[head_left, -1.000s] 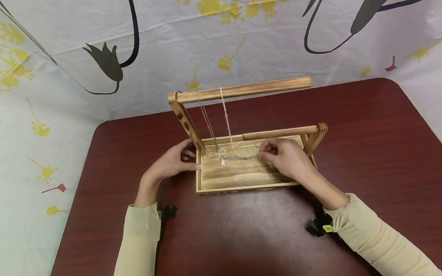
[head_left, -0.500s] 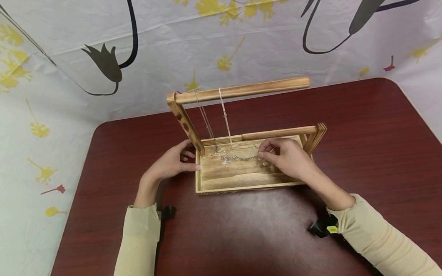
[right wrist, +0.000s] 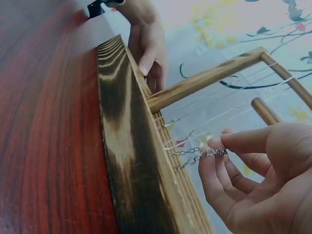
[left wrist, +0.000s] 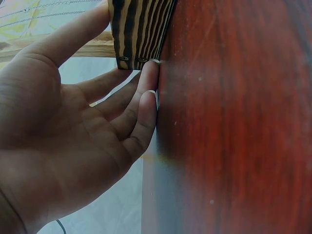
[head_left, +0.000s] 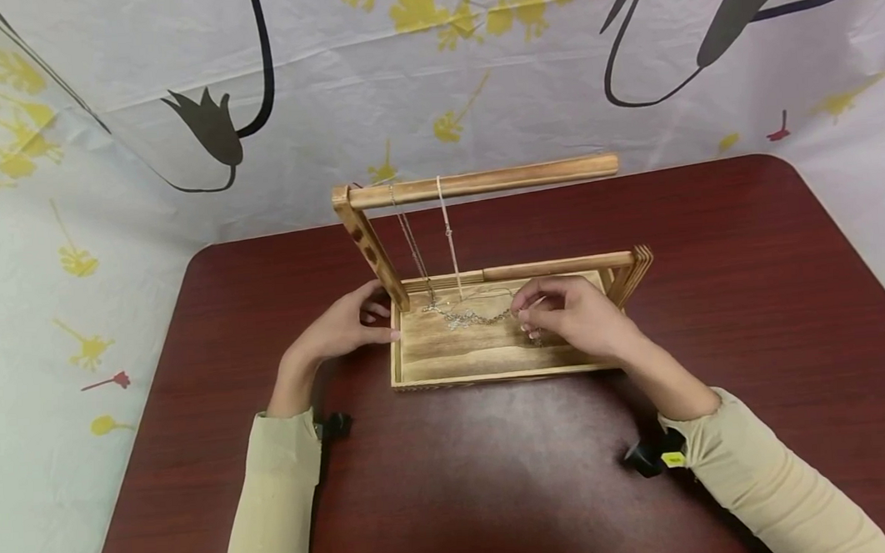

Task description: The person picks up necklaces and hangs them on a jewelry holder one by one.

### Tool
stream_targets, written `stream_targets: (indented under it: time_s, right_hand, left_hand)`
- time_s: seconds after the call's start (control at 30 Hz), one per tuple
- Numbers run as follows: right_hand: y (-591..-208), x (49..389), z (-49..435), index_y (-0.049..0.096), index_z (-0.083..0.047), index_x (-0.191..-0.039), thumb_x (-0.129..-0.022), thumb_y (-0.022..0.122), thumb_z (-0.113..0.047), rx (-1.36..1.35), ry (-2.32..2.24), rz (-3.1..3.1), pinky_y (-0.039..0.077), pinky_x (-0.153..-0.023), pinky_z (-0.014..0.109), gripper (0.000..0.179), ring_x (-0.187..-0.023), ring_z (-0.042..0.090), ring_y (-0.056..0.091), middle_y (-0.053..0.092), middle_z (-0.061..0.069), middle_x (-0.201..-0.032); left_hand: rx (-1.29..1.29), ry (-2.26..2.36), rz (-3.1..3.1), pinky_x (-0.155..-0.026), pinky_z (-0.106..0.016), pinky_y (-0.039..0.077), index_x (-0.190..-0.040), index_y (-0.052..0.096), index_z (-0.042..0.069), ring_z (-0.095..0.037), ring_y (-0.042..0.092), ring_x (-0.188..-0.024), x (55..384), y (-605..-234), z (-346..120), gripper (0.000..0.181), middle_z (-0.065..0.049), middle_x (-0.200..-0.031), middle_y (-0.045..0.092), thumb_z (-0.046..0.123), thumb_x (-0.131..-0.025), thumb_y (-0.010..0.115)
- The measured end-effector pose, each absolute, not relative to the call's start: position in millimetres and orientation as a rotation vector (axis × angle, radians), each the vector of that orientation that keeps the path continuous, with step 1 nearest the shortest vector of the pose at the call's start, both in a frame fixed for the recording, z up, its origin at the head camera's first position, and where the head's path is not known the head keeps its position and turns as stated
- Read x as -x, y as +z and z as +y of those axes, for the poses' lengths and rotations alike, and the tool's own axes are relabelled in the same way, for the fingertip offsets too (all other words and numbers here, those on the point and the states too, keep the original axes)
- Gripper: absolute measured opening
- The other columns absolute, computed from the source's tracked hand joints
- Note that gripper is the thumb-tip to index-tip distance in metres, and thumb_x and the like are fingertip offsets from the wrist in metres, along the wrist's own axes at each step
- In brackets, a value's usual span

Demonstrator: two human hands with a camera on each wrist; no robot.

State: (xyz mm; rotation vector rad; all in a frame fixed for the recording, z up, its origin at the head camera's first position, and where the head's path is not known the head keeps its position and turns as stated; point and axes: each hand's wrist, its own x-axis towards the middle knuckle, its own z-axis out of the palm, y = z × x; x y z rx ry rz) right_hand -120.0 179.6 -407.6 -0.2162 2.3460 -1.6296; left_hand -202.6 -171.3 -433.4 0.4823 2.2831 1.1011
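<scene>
A wooden jewelry stand [head_left: 485, 366] has a shallow tray base and a raised bar. My right hand [head_left: 575, 315] pinches a silver chain [head_left: 470, 318] between thumb and fingertips over the tray's right half. From those fingers the chain runs left across the tray, and a short length dangles below them. In the right wrist view the chain's links [right wrist: 187, 152] show close to the tray's edge. My left hand [head_left: 343, 319] holds the stand's left end, thumb on the side wall and other fingers behind; in the left wrist view they touch the striped wood [left wrist: 141, 31].
Two thin necklaces hang from the upper bar [head_left: 482, 180]: a darker chain [head_left: 412, 240] near the left post and a pale one [head_left: 448, 230] beside it. A lower bar [head_left: 558, 265] joins slatted supports at right. The stand rests on a dark red table [head_left: 453, 476] before a patterned cloth [head_left: 537, 79].
My right hand has shifted slightly, with its fingertips turned lower, and more chain dangles beneath them. The silver chain on the tray lies more spread out. The left hand stays in place.
</scene>
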Motion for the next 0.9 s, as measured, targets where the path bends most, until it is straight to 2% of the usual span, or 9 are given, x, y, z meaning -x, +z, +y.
stream_targets:
  time_s: [0.13, 0.23, 0.37, 0.47, 0.73, 0.9]
  right_hand:
    - [-404.8, 119.4, 180.6, 0.069, 0.006, -0.107, -0.093, 0.068, -0.007, 0.21, -1.695, 2.233, 0.059, -0.074, 0.038, 0.019, -0.08, 0.019, 0.07, 0.069, 0.024, -0.101]
    - [-403.0, 118.9, 182.2, 0.071, 0.001, -0.109, -0.092, 0.07, -0.008, 0.255, -1.672, 2.243, 0.058, -0.074, 0.035, 0.019, -0.081, 0.018, 0.069, 0.07, 0.022, -0.102]
    - [-399.5, 117.6, 184.7, 0.072, -0.006, -0.114, -0.093, 0.07, -0.011, 0.33, -1.663, 2.243, 0.058, -0.073, 0.035, 0.021, -0.088, 0.026, 0.07, 0.071, 0.02, -0.106]
    - [-397.6, 117.1, 185.9, 0.07, -0.005, -0.118, -0.093, 0.07, -0.011, 0.378, -1.689, 2.194, 0.058, -0.076, 0.036, 0.025, -0.093, 0.035, 0.07, 0.071, 0.021, -0.11]
    - [-391.4, 115.1, 189.1, 0.064, 0.001, -0.128, -0.09, 0.069, 0.003, 0.446, -1.708, 2.03, 0.058, -0.084, 0.033, 0.039, -0.109, 0.041, 0.064, 0.067, 0.026, -0.118]
    - [-386.5, 113.4, 189.7, 0.063, 0.001, -0.129, -0.09, 0.068, 0.003, 0.519, -1.7, 2.038, 0.058, -0.086, 0.037, 0.039, -0.11, 0.038, 0.065, 0.068, 0.017, -0.12]
  left_hand:
    - [-0.481, 1.095, 2.289, -0.105, -0.049, 0.043, -0.159, 0.019, 0.006, -0.035, 0.052, -0.124, 201.6, -433.1, -170.8, 0.096, -0.022, -0.135, 0.054, 0.025, -0.087, 0.08]
    - [-0.488, 1.094, 2.294, -0.105, -0.049, 0.043, -0.158, 0.019, 0.005, -0.034, 0.053, -0.124, 201.2, -432.6, -170.4, 0.095, -0.021, -0.135, 0.054, 0.026, -0.087, 0.079]
    - [-0.489, 1.093, 2.297, -0.106, -0.048, 0.043, -0.158, 0.02, 0.005, -0.034, 0.053, -0.123, 201.4, -432.7, -170.5, 0.095, -0.021, -0.134, 0.054, 0.025, -0.087, 0.08]
    - [-0.487, 1.091, 2.297, -0.105, -0.048, 0.043, -0.158, 0.02, 0.006, -0.034, 0.053, -0.123, 201.4, -431.9, -170.2, 0.095, -0.02, -0.134, 0.055, 0.024, -0.087, 0.08]
    - [-0.489, 1.098, 2.287, -0.105, -0.049, 0.043, -0.159, 0.019, 0.006, -0.035, 0.052, -0.124, 202.1, -431.8, -170.5, 0.095, -0.022, -0.135, 0.054, 0.025, -0.087, 0.079]
    - [-0.488, 1.106, 2.286, -0.106, -0.049, 0.042, -0.159, 0.019, 0.006, -0.035, 0.052, -0.124, 202.8, -433.4, -170.8, 0.095, -0.022, -0.134, 0.054, 0.024, -0.087, 0.079]
